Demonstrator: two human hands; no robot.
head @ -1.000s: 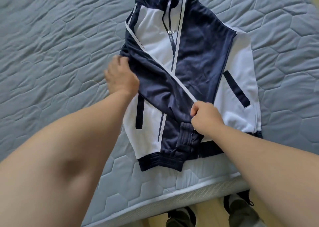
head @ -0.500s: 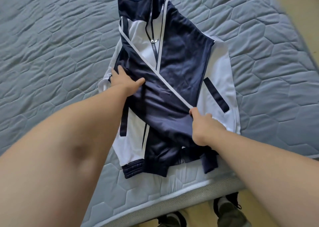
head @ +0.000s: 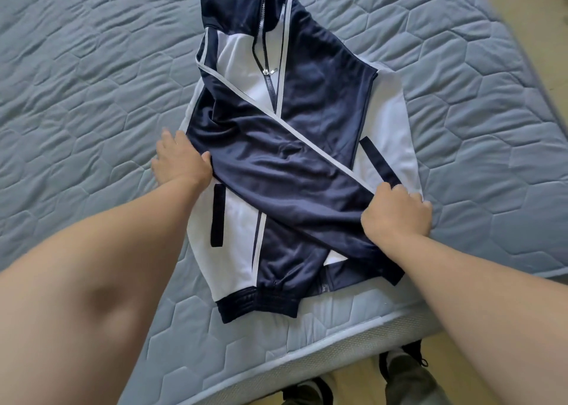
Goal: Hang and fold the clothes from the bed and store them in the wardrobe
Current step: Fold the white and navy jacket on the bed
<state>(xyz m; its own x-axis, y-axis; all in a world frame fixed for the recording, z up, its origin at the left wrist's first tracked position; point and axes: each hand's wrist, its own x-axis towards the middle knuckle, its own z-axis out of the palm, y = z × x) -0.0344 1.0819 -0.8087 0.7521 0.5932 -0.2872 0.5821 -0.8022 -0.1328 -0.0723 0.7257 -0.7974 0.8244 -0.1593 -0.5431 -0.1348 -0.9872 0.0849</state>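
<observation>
Right hand has dragged the folded sleeve out twd the right edge of the jacket vs 0.5 s ago. Left hand has slid to its left edge. Shoes nearest, below edge of bed. Right hand: fingers curled, gripping sleeve. Left hand: flat, thumb against fold, holding nothing. Jacket lies flat on bed, collar at far end.

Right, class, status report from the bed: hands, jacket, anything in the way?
Left hand flat at left edge of jacket. Right hand grips the crossed sleeve. Jacket front up on mattress. Nothing lying on it.
</observation>
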